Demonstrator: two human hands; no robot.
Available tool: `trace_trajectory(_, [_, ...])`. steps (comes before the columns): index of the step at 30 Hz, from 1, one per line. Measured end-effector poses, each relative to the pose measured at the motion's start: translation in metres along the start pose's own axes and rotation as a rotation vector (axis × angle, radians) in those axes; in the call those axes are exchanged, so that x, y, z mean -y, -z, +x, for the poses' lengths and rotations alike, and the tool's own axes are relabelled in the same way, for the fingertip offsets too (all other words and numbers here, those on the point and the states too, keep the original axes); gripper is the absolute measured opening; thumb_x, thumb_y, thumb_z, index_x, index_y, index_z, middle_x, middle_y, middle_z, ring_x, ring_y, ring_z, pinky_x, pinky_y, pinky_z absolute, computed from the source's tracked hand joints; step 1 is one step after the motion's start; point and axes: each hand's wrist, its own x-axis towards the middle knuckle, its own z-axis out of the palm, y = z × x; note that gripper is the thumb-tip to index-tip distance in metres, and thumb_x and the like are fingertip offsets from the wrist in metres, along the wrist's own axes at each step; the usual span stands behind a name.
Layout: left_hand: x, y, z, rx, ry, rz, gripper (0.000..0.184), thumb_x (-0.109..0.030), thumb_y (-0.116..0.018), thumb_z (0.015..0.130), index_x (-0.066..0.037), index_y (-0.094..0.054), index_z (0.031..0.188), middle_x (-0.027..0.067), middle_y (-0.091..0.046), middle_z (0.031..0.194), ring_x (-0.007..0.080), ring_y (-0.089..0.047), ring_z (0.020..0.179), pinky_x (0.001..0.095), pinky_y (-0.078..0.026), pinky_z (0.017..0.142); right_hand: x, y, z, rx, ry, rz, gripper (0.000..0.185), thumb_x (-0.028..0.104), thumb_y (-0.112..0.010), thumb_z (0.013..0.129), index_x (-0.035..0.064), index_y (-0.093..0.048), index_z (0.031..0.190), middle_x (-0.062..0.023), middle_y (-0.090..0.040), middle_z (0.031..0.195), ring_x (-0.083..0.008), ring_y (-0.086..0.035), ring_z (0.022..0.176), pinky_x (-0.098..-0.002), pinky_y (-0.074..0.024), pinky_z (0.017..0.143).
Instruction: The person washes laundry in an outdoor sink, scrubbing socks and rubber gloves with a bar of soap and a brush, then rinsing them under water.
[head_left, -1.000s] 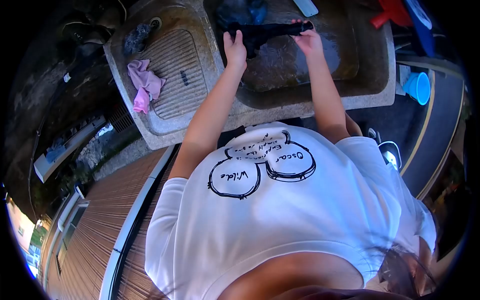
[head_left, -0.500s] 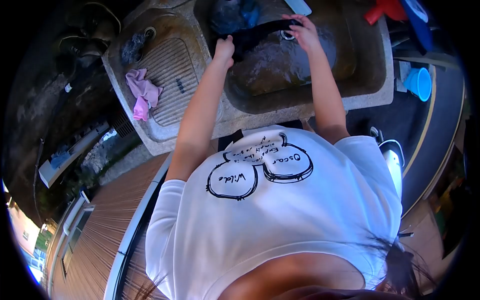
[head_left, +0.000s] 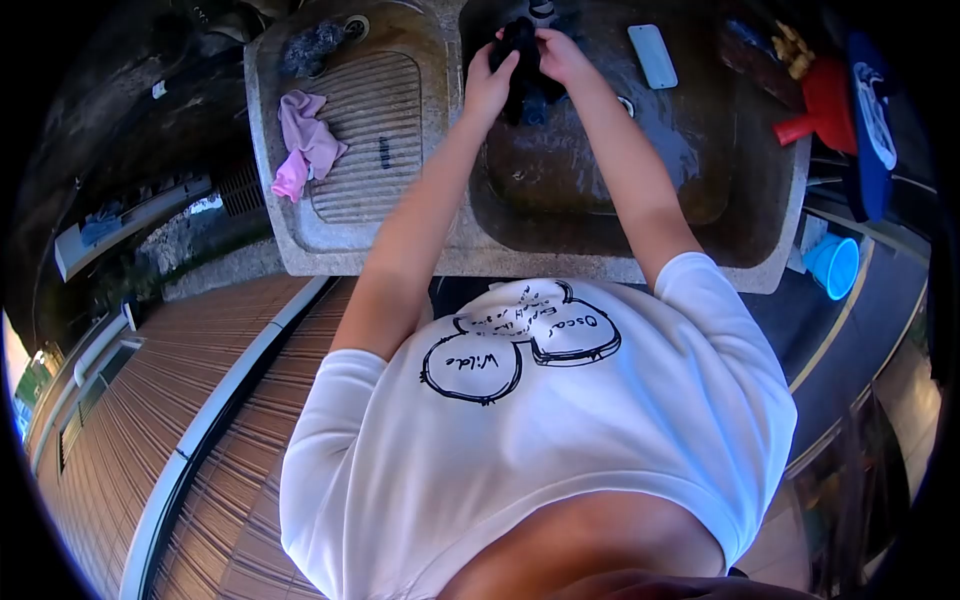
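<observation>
Fingers (head_left: 509, 64) of the left hand (head_left: 487, 90) and the right hand (head_left: 565, 60) are in close here, curled onto the bunched black cloth (head_left: 518, 62) near the top centre of the frame, hardly a gap showing, though the far-side fingertips are hidden. Sweeping from the left now: a crinkled dark grey bundle (head_left: 304, 49) sits upper left, close to a drain (head_left: 356, 27); just below it, a pink cloth (head_left: 312, 138) lies crumpled, overlapping the edge of the ridged washboard (head_left: 385, 150). On to the centre, and here's the key picture: left hand on the cloth's left flank, thumb pointing upper right, cloth between the two hands, its long axis running roughly up and down the frame. Neither hand is nearer; both are touching, the right gripping a bit higher, on the upper right side. Below the cloth's lower end it's too dark to sort out. Moving right across the wet basin (head_left: 725, 245), a pale flat slab (head_left: 652, 57) lies tilted, well apart from the hands; then a red plastic thing (head_left: 832, 105) upper right, and a light blue bucket (head_left: 832, 266) below it.
</observation>
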Motion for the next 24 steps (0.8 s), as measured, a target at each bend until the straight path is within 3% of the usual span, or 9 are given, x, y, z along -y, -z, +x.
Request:
trace_trajectory(5, [-0.006,-0.019,0.033,0.227,0.293,0.097,0.023,-0.018,-0.063,0.086,0.001,-0.056,0.098,0.0122,-0.064,0.088,0.0178,-0.061,0.079,0.0283,-0.048,0.067,0.005,0.006,-0.015,-0.157,0.262,0.061,0.020,0.018,-0.050,0.089,0.0029,-0.058,0.098,-0.0069,-0.064,0.097,-0.0213,-0.057,0.093,-0.0339,-0.0429,0.090])
trace_trajectory(7, [0.000,-0.034,0.030,0.226,0.243,-0.053,0.021,-0.014,-0.062,0.086,0.000,-0.055,0.099,0.0108,-0.063,0.088,0.0166,-0.061,0.078,0.0267,-0.048,0.064,-0.005,0.020,-0.025,-0.269,0.367,-0.532,0.018,0.014,-0.061,0.084,0.0038,-0.058,0.099,-0.0061,-0.064,0.097,-0.0192,-0.058,0.094,-0.0311,-0.0442,0.088])
trace_trajectory(8, [0.004,-0.039,0.028,0.210,0.196,-0.201,0.019,-0.010,-0.062,0.086,-0.002,-0.053,0.101,0.0094,-0.063,0.089,0.0154,-0.060,0.076,0.0251,-0.047,0.061,-0.010,0.027,-0.023,-0.249,0.415,-0.439,0.022,0.007,-0.065,0.080,0.0034,-0.058,0.101,-0.0065,-0.065,0.096,-0.0182,-0.061,0.089,-0.0300,-0.0467,0.084])
trace_trajectory(12, [-0.028,-0.035,0.025,0.299,0.466,-0.487,0.022,-0.001,-0.054,0.087,-0.005,-0.050,0.107,0.0066,-0.060,0.098,0.0195,-0.060,0.080,0.0311,-0.049,0.067,0.009,0.041,-0.041,-0.205,0.430,-0.102,0.020,0.005,-0.057,0.086,0.0006,-0.058,0.105,-0.0101,-0.066,0.096,-0.0199,-0.064,0.087,-0.0313,-0.0487,0.082])
trace_trajectory(16, [0.048,-0.041,0.069,0.533,0.519,-0.452,0.030,-0.006,-0.060,0.084,-0.008,-0.052,0.112,0.0066,-0.057,0.104,0.0205,-0.055,0.097,0.0376,-0.046,0.076,0.007,0.065,-0.053,-0.319,0.468,-0.110,0.020,0.009,-0.052,0.090,-0.0002,-0.060,0.106,-0.0096,-0.066,0.103,-0.0228,-0.064,0.092,-0.0310,-0.0472,0.085])
trace_trajectory(18, [0.031,-0.038,0.076,0.591,0.390,-0.251,0.044,-0.009,-0.057,0.082,-0.007,-0.044,0.124,0.0084,-0.053,0.117,0.0226,-0.048,0.109,0.0348,-0.037,0.090,0.008,0.062,-0.065,-0.503,0.779,-0.803,0.020,0.013,-0.053,0.089,-0.0007,-0.063,0.101,-0.0126,-0.067,0.098,-0.0241,-0.065,0.088,-0.0309,-0.0480,0.080])
trace_trajectory(19, [0.020,-0.038,0.081,0.634,0.256,-0.055,0.058,-0.011,-0.053,0.081,-0.006,-0.037,0.136,0.0103,-0.048,0.129,0.0247,-0.040,0.121,0.0320,-0.028,0.104,0.014,0.047,-0.080,-0.509,0.785,-0.802,0.020,0.013,-0.053,0.089,-0.0007,-0.063,0.101,-0.0126,-0.067,0.098,-0.0241,-0.065,0.088,-0.0309,-0.0480,0.080])
trace_trajectory(22, [0.011,-0.038,0.088,0.605,0.169,0.068,0.052,-0.009,-0.054,0.083,-0.003,-0.040,0.133,0.0103,-0.054,0.122,0.0236,-0.049,0.110,0.0322,-0.038,0.094,0.037,0.007,-0.131,-0.850,0.894,-1.482,0.025,0.020,-0.061,0.084,-0.0020,-0.063,0.097,-0.0185,-0.067,0.083,-0.0241,-0.067,0.077,-0.0297,-0.0496,0.068])
trace_trajectory(24, [-0.008,-0.038,0.083,0.564,0.138,0.068,0.049,-0.010,-0.056,0.084,-0.003,-0.043,0.130,0.0101,-0.055,0.120,0.0233,-0.051,0.107,0.0320,-0.040,0.092,0.040,-0.003,-0.149,-0.860,0.924,-1.427,0.026,0.021,-0.063,0.084,-0.0019,-0.063,0.096,-0.0173,-0.067,0.081,-0.0231,-0.067,0.075,-0.0295,-0.0493,0.067])
